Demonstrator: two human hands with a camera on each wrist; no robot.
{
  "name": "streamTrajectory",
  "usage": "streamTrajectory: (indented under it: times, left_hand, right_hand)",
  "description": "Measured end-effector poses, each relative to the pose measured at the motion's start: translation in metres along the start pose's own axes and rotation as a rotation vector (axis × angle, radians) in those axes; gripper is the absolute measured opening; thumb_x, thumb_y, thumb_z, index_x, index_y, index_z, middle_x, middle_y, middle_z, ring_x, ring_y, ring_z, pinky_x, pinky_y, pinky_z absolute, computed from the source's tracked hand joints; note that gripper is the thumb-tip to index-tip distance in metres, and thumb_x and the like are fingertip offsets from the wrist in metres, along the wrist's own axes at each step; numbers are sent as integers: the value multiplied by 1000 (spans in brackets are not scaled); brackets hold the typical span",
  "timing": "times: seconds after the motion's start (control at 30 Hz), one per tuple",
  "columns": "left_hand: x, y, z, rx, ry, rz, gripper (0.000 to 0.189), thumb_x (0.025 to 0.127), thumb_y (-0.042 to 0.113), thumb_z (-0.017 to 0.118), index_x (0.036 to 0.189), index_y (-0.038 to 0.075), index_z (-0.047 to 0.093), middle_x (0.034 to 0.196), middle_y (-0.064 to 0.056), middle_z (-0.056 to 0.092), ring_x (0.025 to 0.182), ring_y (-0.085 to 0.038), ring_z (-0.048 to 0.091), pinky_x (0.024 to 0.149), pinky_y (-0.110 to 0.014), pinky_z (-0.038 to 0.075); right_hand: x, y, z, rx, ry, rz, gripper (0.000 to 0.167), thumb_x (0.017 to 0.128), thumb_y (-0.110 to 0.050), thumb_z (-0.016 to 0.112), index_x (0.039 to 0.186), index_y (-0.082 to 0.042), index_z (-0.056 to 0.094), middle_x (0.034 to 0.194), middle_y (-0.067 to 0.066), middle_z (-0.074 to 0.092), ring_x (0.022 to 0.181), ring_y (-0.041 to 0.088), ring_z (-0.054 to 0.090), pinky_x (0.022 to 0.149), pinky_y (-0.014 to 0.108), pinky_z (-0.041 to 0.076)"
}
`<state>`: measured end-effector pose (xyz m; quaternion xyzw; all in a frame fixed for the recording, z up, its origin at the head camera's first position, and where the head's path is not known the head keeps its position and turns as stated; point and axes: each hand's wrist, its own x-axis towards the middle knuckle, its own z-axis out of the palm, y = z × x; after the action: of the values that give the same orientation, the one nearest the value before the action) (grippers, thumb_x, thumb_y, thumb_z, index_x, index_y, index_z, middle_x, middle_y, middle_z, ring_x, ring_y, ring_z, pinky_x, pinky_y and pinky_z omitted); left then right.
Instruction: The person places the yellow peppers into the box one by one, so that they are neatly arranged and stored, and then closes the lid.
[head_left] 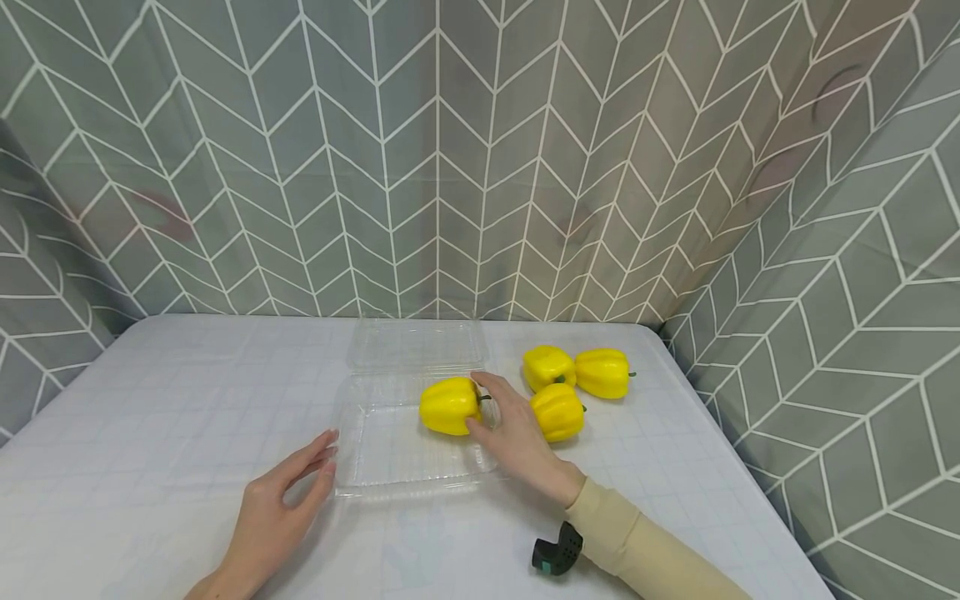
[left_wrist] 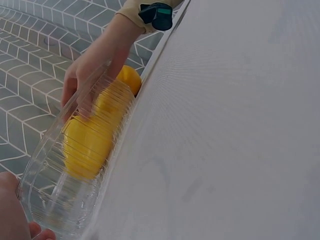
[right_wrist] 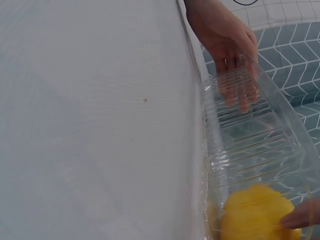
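Observation:
A yellow bell pepper (head_left: 447, 407) lies on its side in the right part of a clear plastic clamshell container (head_left: 382, 450), its stem to the right. My right hand (head_left: 521, 433) holds it by the stem end, thumb on the near side and fingers on the far side. At the container's left wall is my left hand (head_left: 288, 492), fingers extended with the tips right at the edge. Through the clear wall, the left wrist view shows the pepper (left_wrist: 87, 147) low inside. In the right wrist view the left hand (right_wrist: 230, 50) appears behind the far end of the container.
The container's hinged lid (head_left: 416, 346) lies folded back toward the curtain (head_left: 465, 167). Right of the container, three more yellow bell peppers (head_left: 603, 373) sit close together, the nearest partly behind my right hand. A white cloth covers the table (head_left: 150, 417).

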<state>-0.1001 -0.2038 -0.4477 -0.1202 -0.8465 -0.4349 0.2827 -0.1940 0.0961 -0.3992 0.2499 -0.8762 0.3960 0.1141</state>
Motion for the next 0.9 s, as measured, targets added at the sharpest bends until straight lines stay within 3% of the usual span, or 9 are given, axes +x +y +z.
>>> streamTrajectory:
  times: [0.37,0.67,0.9]
  left_hand:
    - [0,-1,0,-3,-2,6,44,90,-2,70,133,3,63,127,-9,69,105,5,65,97,-3,40]
    - [1,2,1,4,24,9,42,89,-1,70,130,4,65,120,-10,73,100,9,65,95,-2,42]
    - [1,0,0,20,12,11,42,90,-1,70,131,2,64,122,-10,72,102,11,63,95,-2,42]
  right_hand:
    - [2,-3,-7,44,-43,67,59,89,-16,75,143,-10,52,147,4,54,136,24,50,115,45,40]
    - [-4,-3,-19,97,5,49,60,87,-16,76,142,-12,53,145,4,55,130,33,53,109,52,44]
    - [-8,-2,-25,99,11,59,58,90,-20,73,144,-15,52,148,0,53,134,29,50,111,53,42]
